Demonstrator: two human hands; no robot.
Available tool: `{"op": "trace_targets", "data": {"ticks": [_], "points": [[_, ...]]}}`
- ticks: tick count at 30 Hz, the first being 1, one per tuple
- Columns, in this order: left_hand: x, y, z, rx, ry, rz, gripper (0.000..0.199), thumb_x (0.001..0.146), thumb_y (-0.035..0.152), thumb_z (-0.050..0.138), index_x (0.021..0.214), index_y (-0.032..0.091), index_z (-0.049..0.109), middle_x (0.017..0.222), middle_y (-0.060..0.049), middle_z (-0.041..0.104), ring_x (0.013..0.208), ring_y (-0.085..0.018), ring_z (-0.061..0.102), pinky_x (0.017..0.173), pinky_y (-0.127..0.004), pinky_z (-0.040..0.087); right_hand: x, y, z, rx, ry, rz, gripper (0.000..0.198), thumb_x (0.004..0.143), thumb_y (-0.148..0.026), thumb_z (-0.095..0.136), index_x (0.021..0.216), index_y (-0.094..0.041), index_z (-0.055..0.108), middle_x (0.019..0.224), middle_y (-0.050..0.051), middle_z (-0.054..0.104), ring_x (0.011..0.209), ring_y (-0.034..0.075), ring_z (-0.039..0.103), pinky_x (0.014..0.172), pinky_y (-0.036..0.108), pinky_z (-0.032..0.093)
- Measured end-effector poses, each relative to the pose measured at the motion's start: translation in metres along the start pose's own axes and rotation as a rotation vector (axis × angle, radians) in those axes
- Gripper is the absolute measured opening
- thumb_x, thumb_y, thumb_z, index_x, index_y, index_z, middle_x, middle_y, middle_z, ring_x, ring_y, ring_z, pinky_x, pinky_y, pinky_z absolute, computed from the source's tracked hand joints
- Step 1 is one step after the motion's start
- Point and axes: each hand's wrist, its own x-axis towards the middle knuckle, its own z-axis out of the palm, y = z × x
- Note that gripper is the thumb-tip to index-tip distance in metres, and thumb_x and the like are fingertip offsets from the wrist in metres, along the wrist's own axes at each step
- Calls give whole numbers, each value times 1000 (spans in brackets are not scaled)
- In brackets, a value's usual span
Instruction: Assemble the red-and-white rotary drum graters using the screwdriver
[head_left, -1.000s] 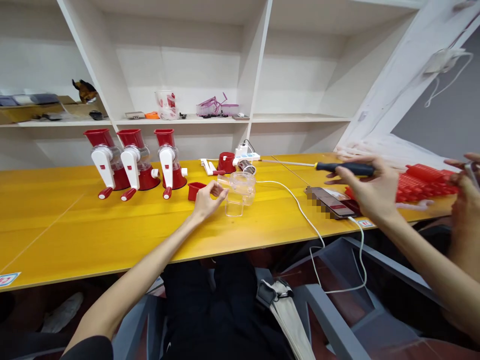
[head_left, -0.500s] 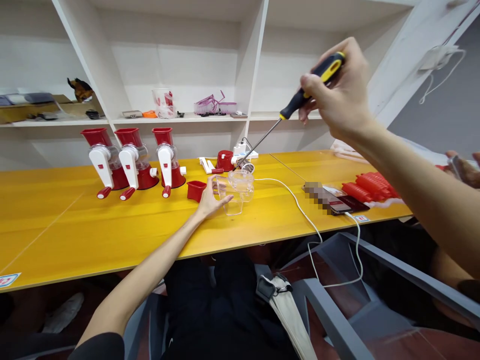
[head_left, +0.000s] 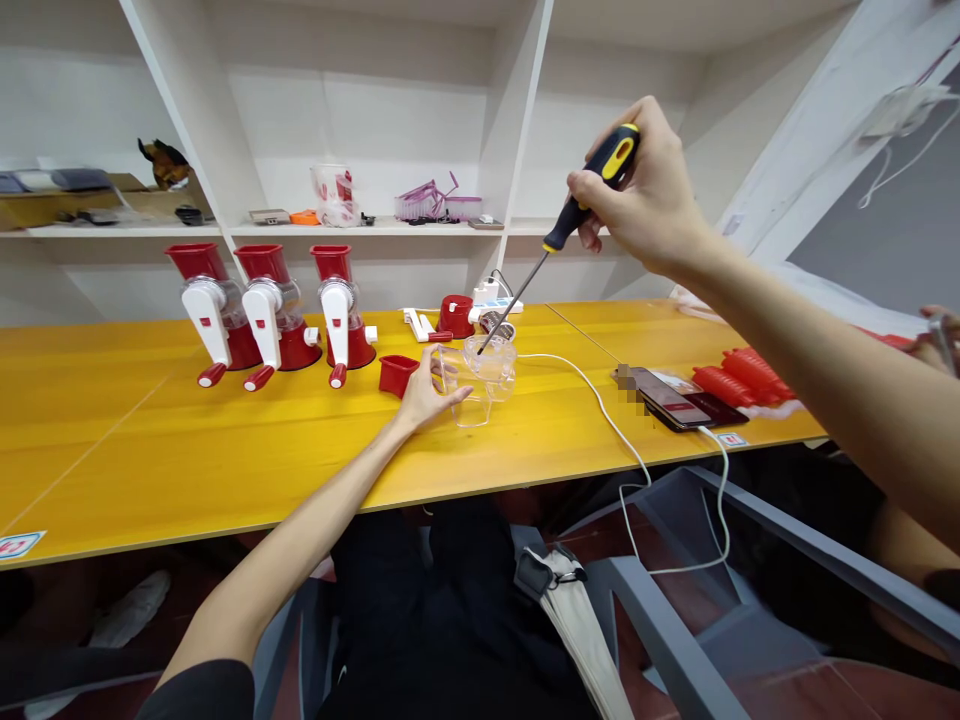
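Observation:
My left hand is closed around the left side of a clear plastic housing that rests on the yellow table. In my raised right hand is a screwdriver with a black and yellow handle. Its shaft slants down to the left, and the tip is at the round opening on top of the housing; whether it touches, I cannot tell. Close to my left hand sits a red plastic hopper. Behind the housing are a red base, a metal grater drum and a white crank with a red handle.
Three red and white rotary graters stand at the left. A phone with a white cable lies to the right, beside red plastic parts. Another person's hand is at the far right. White shelves rise behind the table.
My right hand has come lower and to the left with the screwdriver, still pointing into the housing's opening. My left hand keeps its hold; the camera view shifts slightly.

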Motion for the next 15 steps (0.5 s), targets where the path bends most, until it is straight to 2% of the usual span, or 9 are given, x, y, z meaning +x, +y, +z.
{"op": "trace_targets", "data": {"ticks": [11,15], "points": [[0,0,0,14,-3,-9,81,69,52,79,133,19,41,100,-6,69,81,-22,69,70,-33,52,0,-9,3,-9,-53,-15,18,78,-55,64,90,-56,51,76,-9,66,54,21,54,48,45,43],[0,0,0,15,-5,0,81,70,51,79,133,18,40,101,-7,69,81,-22,69,71,-34,53,8,-22,5,4,-159,-69,16,79,-52,64,89,-56,52,80,-9,65,54,21,53,49,45,42]]}}
